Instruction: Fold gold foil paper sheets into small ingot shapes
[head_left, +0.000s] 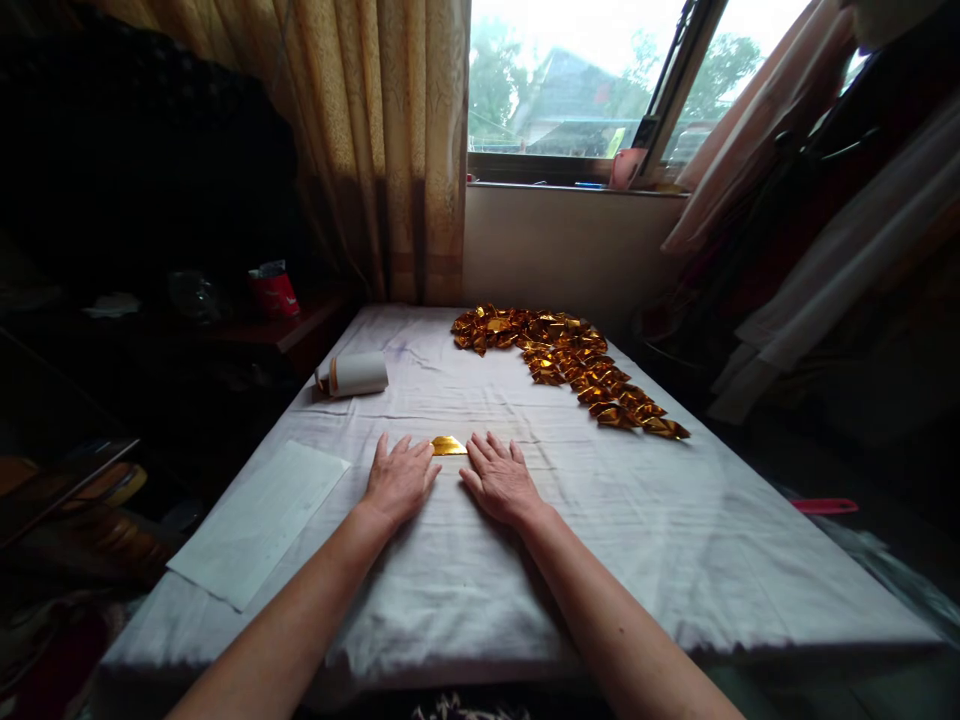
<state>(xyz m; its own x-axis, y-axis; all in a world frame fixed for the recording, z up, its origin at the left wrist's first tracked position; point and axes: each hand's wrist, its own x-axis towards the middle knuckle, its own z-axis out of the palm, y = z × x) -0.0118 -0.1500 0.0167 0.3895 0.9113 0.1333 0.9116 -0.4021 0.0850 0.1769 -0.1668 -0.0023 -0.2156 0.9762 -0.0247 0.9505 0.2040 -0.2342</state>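
A small folded piece of shiny gold paper point(449, 446) lies flat on the white cloth between my hands. My left hand point(401, 477) rests palm down at its left end, fingers spread. At the right end lies my right hand point(499, 475), also flat with its fingers apart. Both sets of fingertips touch or cover the ends of the paper, so its full outline is hidden. Farther back, many folded gold paper pieces point(592, 370) form a curved, overlapping band on the cloth.
The table point(637, 560) has a wrinkled white cloth. A white sheet point(259, 520) lies at its left edge, and a grey-white roll point(358, 374) lies behind it. A red container point(274, 290) stands on dark furniture at left. Clothes hang at right; a window point(570, 90) is behind.
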